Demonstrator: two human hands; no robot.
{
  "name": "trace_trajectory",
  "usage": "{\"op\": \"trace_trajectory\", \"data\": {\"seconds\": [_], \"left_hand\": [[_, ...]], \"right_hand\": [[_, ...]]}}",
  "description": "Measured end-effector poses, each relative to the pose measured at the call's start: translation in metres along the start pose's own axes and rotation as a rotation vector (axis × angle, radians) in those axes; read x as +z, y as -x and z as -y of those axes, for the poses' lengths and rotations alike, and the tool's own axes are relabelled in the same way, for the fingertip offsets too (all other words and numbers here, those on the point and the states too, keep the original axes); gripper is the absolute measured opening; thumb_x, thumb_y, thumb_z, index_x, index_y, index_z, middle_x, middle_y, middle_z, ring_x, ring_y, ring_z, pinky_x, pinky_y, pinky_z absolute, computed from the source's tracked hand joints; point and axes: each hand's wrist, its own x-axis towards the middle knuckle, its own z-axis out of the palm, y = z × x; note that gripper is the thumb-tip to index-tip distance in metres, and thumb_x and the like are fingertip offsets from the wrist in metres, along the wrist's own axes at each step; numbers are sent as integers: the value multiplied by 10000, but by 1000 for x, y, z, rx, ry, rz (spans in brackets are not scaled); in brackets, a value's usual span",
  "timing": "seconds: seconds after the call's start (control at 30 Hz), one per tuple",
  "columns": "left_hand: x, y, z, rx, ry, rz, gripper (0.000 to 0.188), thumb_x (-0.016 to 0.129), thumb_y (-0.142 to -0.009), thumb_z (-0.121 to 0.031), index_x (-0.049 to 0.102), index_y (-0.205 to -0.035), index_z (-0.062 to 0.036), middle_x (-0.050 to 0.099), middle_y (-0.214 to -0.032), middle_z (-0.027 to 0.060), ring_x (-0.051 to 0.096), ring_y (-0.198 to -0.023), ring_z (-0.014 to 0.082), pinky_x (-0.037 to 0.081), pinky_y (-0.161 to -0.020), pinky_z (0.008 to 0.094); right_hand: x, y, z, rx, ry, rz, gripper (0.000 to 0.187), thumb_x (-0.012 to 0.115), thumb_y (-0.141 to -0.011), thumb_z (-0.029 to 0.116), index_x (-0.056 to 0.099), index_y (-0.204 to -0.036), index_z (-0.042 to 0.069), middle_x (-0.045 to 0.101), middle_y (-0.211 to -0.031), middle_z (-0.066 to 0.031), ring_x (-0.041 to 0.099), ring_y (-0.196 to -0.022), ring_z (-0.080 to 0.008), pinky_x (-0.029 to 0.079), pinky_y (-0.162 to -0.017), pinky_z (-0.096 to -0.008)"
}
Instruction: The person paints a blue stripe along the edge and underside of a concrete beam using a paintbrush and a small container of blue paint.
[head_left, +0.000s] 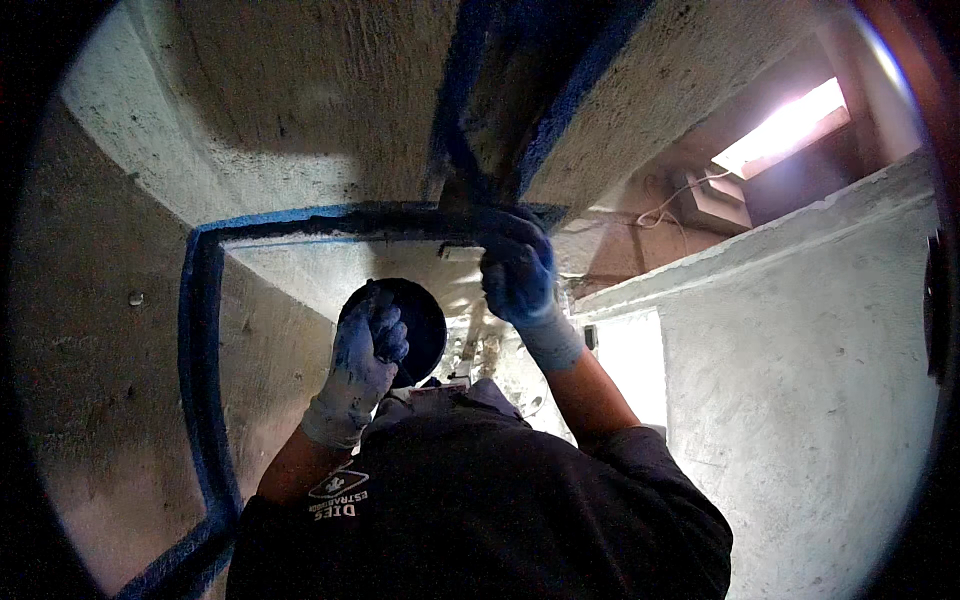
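Observation:
My left hand (364, 345), in a pale glove smeared with blue, is closed on the rim of a round dark bucket (425, 325). The bucket's inside looks almost black, so its contents cannot be made out. Higher up and to the right, my right hand (522, 268) wears a glove stained deep blue and has its fingers curled. It is up against a dark blue coated band (345, 222) that runs along a concrete edge. Whatever its fingers hold is lost against the dark coating.
More blue coating (203, 370) runs down the left concrete wall (95, 330), and two blue strips frame a dark recess (520, 100) above. On the right stands a pale wall (800, 360). Behind it are a box with a cable (715, 205) and a bright rectangular light (785, 130).

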Motion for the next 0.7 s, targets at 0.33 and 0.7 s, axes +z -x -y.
{"op": "trace_trajectory", "data": {"seconds": [0.33,0.7], "left_hand": [[-43,-4,5,94,-114,243,389,498,-910,-216,409,-1274,-110,556,-1084,40,558,-864,109,475,-721,233],[24,17,-12,27,-141,54,161,445,-939,-279,499,-841,-163,364,-597,-69,355,-489,61,321,-447,197]], "right_hand": [[-4,35,52,723,-288,179,208,472,-898,153,599,-896,-11,634,-849,-128,610,-751,-236,476,-673,-320],[46,42,21,497,-304,658,171,560,-845,124,607,-950,-1,635,-864,-141,611,-768,-215,489,-686,-309]]}}
